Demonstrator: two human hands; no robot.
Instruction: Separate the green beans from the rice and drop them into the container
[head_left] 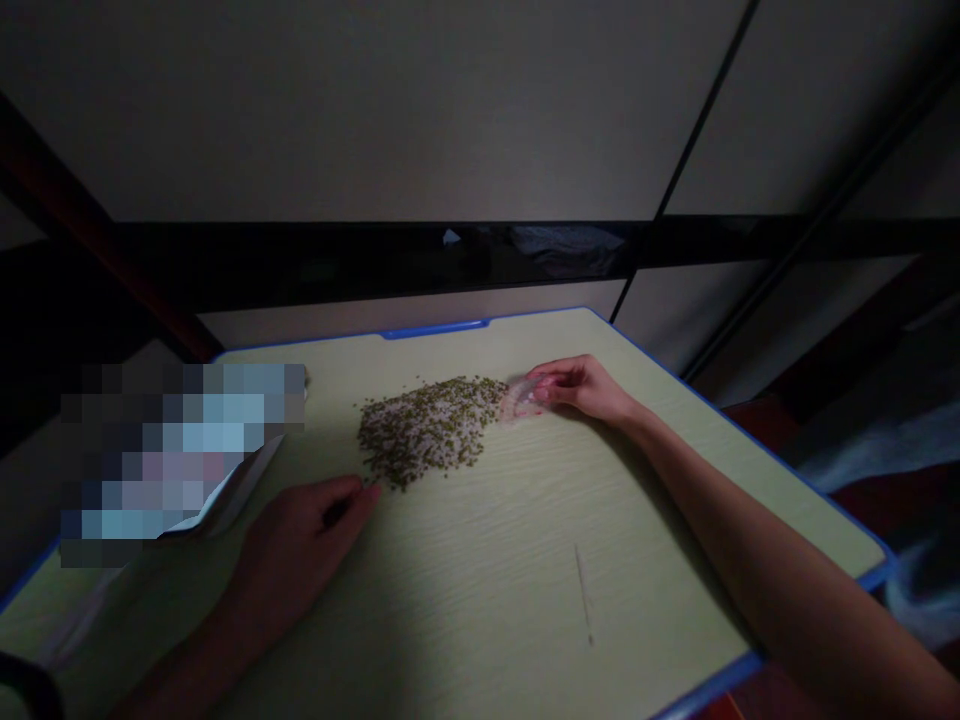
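Note:
A flat pile of mixed green and whitish grains (431,425), which look like mung beans and rice, lies on the pale table (480,580). At its front left edge is my left hand (304,535), thumb and forefinger pinched together by the outermost green grains. Whatever sits between those fingertips is too small to make out. On the pile's right side my right hand (589,390) is closed on a small clear plastic bag (521,398) with pink or red marks. The bag lies low against the table and touches or nearly touches the grains.
A thin pale stick (583,595) with a dark tip lies toward the front right. A pixelated lit object (187,460) stands at left. The table has a blue rim (439,329), and cabinet panels (412,110) rise behind it. Cloth (877,430) hangs at right.

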